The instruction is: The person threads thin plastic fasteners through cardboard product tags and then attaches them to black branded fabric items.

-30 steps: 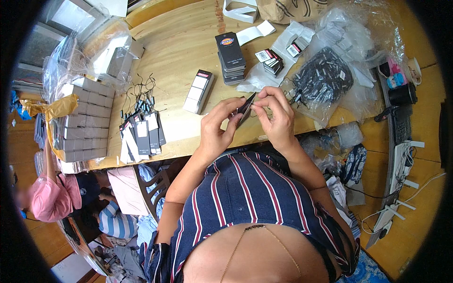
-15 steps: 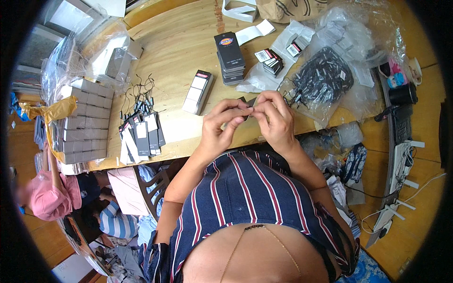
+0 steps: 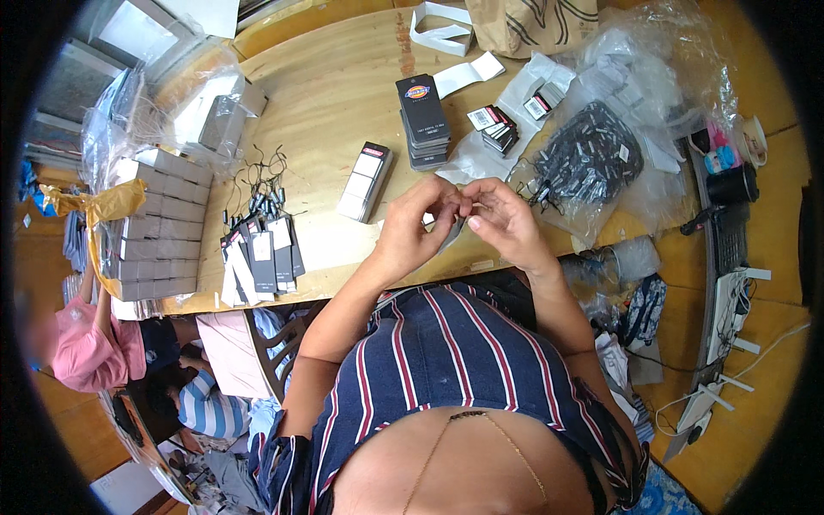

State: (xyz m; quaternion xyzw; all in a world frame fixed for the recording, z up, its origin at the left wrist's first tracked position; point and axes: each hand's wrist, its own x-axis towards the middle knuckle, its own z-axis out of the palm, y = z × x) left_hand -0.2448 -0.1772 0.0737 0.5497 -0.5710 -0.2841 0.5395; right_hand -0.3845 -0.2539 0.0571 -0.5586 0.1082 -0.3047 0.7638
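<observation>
Above the table's near edge my left hand (image 3: 416, 225) is closed on a dark hang tag (image 3: 454, 235), which hangs mostly hidden behind the fingers. Its thumb and index finger meet my right hand (image 3: 508, 225) at the tag's upper end. The right fingers are pinched together there; whatever they grip is too small and covered to make out. Just left of my hands lies a stack of narrow tags (image 3: 366, 182) with white labels. Behind them stands a stack of black hang tags (image 3: 423, 120). Farther left, strung tags (image 3: 263, 249) lie fanned with their black cords trailing away.
A plastic bag of black tag strings (image 3: 592, 150) lies at the right, beside small barcode-labelled tags (image 3: 495, 129). White boxes (image 3: 163, 232) are stacked along the left side under clear plastic. A paper bag (image 3: 536, 26) stands at the back. Two people are beyond the table's left end.
My hands have drawn closer together and the fingers have turned, so that the tag now hangs lower between them. The view has shifted slightly; the table things have stayed put.
</observation>
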